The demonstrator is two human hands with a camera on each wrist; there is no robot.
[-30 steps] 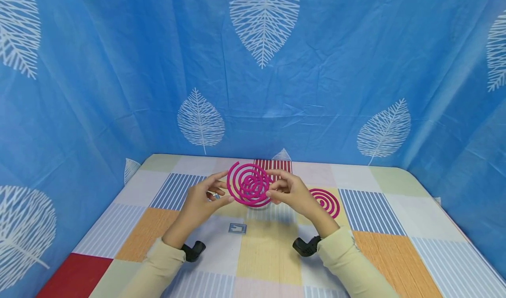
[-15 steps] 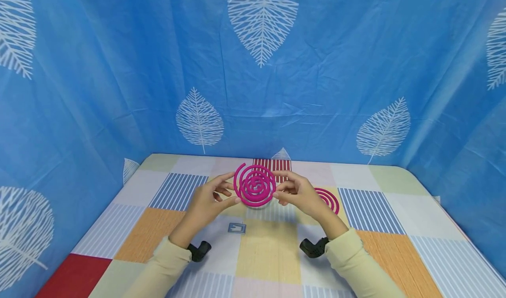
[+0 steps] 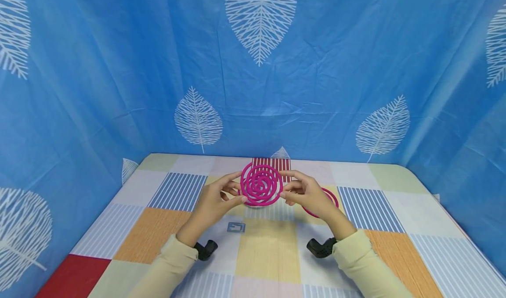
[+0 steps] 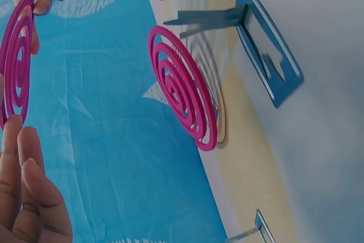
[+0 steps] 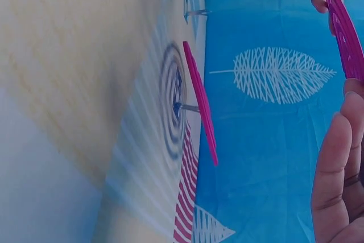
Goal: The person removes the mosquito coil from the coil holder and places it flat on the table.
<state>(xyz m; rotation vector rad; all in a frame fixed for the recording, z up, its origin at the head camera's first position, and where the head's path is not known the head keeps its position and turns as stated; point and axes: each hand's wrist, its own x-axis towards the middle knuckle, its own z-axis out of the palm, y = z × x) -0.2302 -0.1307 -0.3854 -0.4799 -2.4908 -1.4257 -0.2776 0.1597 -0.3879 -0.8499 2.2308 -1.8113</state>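
A bright pink mosquito coil (image 3: 262,186) is held up between both hands above the table. The left hand (image 3: 218,198) pinches its left edge with thumb and fingertips. On the opposite edge, the right hand (image 3: 309,196) pinches with thumb and index finger. Seen edge-on in the left wrist view, the held coil (image 4: 20,55) is clear of the table. A second pink coil (image 4: 181,89) sits raised on a small metal stand behind it; in the head view the held coil overlaps it. A third pink coil (image 3: 334,197) lies partly hidden behind the right wrist.
A flat metal coil stand (image 3: 236,227) with an upright tab rests on the table nearer the person. Another metal stand (image 4: 263,229) shows low in the left wrist view. The patchwork tablecloth (image 3: 269,249) meets a blue leaf-print curtain (image 3: 292,91) at the back.
Both hands have shifted to the right with the held coil, which now overlaps the coil on its stand more fully. The right wrist hides more of the third coil.
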